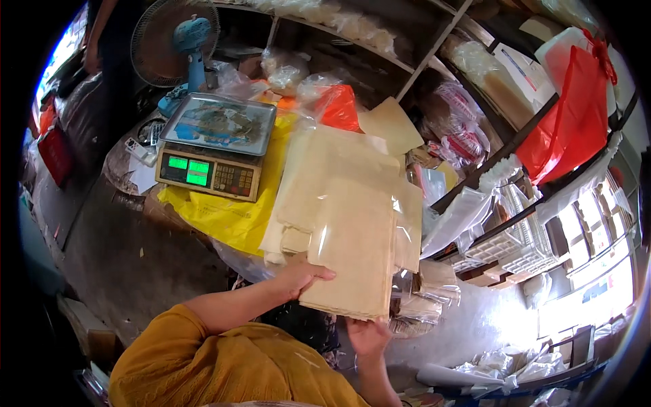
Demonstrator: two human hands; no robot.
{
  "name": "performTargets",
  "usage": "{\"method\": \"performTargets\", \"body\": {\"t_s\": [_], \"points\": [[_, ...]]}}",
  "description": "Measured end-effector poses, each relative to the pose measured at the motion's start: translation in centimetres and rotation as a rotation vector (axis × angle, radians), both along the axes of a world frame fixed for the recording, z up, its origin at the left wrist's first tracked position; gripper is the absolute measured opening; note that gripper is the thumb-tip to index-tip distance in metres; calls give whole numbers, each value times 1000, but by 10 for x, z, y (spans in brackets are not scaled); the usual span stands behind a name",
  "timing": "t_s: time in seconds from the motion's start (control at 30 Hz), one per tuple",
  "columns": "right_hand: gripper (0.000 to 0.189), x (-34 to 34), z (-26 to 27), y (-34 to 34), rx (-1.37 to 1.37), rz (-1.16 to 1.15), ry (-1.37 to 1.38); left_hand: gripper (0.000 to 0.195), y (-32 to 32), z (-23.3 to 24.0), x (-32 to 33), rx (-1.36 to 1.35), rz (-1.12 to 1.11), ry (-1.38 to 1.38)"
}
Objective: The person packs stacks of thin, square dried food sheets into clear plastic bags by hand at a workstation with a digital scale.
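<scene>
A thick stack of pale tan sheets, some with a glossy plastic surface, lies before me with its near end past the table edge. My left hand grips the stack's near left corner, thumb on top and fingers out of sight beneath. At the near right edge my right hand is under the sheets, its fingertips partly hidden by them. More tan sheets spread out beneath and to the right. Left of the stack, a digital scale with a metal pan and lit green displays rests on yellow plastic.
A blue fan stands behind the scale. Another person's arm shows at the upper left. Shelves with plastic bags run along the back. A red bag hangs at the right. Wrapped tan bundles sit below the sheets' right side.
</scene>
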State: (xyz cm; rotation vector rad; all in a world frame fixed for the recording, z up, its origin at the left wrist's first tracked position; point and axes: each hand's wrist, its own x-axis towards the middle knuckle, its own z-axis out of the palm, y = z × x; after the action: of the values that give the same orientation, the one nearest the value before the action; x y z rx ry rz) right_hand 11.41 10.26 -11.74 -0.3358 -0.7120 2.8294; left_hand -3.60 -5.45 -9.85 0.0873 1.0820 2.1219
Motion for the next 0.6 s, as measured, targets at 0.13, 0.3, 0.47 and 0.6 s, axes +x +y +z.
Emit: {"method": "performTargets", "body": {"t_s": [0.13,0.3,0.47,0.6], "points": [[50,-21,-20,-3,51,-100,-310,34,-6,20,2,-246,-177,93],[45,-4,16,-17,-99,-157,-169,31,-21,-27,2,163,-150,73],[42,-15,19,-32,96,-100,-263,23,-23,-87,17,-155,-10,629],[43,-60,13,-11,139,-123,-353,21,-47,-57,18,-329,-298,562]]}}
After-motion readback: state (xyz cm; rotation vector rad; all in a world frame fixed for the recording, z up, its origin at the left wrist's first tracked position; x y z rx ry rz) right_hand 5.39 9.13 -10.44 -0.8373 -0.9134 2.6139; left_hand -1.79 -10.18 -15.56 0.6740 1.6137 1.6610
